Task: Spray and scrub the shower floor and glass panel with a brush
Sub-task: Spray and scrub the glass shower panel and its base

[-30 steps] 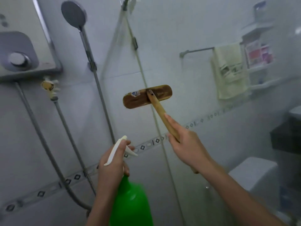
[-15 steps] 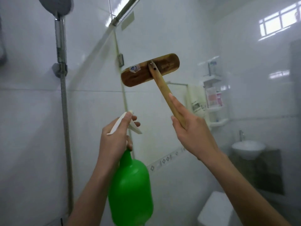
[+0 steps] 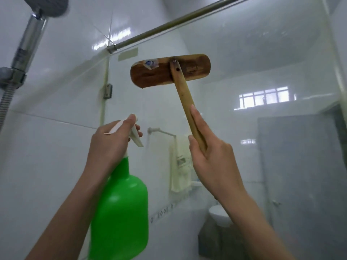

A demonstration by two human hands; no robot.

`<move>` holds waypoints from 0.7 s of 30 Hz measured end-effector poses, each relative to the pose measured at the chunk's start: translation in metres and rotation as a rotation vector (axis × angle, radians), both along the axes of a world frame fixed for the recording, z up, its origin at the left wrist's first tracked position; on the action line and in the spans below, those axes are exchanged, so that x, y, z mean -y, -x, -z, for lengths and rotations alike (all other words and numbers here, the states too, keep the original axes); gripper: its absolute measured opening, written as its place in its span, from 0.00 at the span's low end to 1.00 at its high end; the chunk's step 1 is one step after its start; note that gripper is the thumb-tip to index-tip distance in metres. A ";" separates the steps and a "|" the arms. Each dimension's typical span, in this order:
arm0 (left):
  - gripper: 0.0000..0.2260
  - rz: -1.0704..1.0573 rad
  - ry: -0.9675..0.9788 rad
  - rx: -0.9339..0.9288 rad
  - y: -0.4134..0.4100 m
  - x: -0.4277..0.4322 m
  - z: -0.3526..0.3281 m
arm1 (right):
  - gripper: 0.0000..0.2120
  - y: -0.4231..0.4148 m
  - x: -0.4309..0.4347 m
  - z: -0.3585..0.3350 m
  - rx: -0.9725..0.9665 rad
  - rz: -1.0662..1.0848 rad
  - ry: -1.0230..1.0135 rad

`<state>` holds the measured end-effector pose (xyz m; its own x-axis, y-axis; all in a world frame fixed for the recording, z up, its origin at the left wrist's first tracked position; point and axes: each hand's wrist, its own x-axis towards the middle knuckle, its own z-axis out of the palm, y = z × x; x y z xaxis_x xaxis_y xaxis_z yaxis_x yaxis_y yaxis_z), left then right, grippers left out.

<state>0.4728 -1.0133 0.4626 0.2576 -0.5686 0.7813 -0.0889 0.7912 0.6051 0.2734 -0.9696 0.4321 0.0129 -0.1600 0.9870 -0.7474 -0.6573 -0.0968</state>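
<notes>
high on the glass panel [image 3: 272, 59], just under the top rail [image 3: 169, 23], the brush [image 3: 170, 71] is sitting with its wooden head lying roughly crosswise, back facing the camera. its handle [image 3: 185, 102] is running down and slightly right from head to grip, so the head is lying up and left of the right hand [image 3: 212, 158], which is clasping the lower handle, forefinger laid along it. left hand [image 3: 110, 141] is gripping the green spray bottle [image 3: 120, 212] at the neck, finger lying over the trigger, nozzle pointing toward the glass. judgement: right hand is nearer the work; strokes are likely following the handle axis. bristle contact: cannot tell.
</notes>
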 end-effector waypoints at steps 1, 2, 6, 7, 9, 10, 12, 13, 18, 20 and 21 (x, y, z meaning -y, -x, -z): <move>0.16 0.011 0.002 -0.004 -0.001 0.000 -0.003 | 0.29 0.000 -0.006 -0.002 -0.015 0.031 0.013; 0.16 0.035 0.000 -0.006 -0.002 -0.001 -0.005 | 0.29 0.000 -0.013 -0.006 -0.023 0.064 0.028; 0.16 0.190 -0.040 0.009 -0.006 -0.010 -0.018 | 0.29 0.001 -0.044 -0.023 0.006 0.171 0.078; 0.17 0.231 -0.057 0.010 -0.007 -0.013 -0.020 | 0.29 0.001 -0.050 -0.028 0.008 0.201 0.086; 0.18 0.292 -0.085 0.021 -0.010 -0.018 -0.021 | 0.29 0.001 -0.059 -0.035 0.008 0.266 0.091; 0.18 0.315 -0.094 0.033 -0.012 -0.019 -0.020 | 0.29 0.002 -0.062 -0.037 0.012 0.292 0.091; 0.18 0.345 -0.101 0.059 -0.016 -0.021 -0.017 | 0.29 0.002 -0.067 -0.036 0.024 0.339 0.080; 0.18 0.355 -0.101 0.068 -0.018 -0.022 -0.014 | 0.29 0.001 -0.069 -0.034 0.032 0.359 0.068; 0.17 0.373 -0.101 0.063 -0.028 -0.027 0.008 | 0.28 -0.006 -0.074 -0.011 0.096 0.393 -0.006; 0.18 0.372 -0.088 0.070 -0.031 -0.028 0.019 | 0.27 -0.009 -0.074 0.000 0.125 0.395 -0.031; 0.19 0.369 -0.081 0.077 -0.032 -0.030 0.023 | 0.27 -0.011 -0.074 0.005 0.140 0.395 -0.046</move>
<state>0.5049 -0.9831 0.4391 -0.0336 -0.6731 0.7388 0.1455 0.7281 0.6699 0.2845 -0.8952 0.4274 -0.1923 -0.1694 0.9666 -0.9185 -0.3156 -0.2380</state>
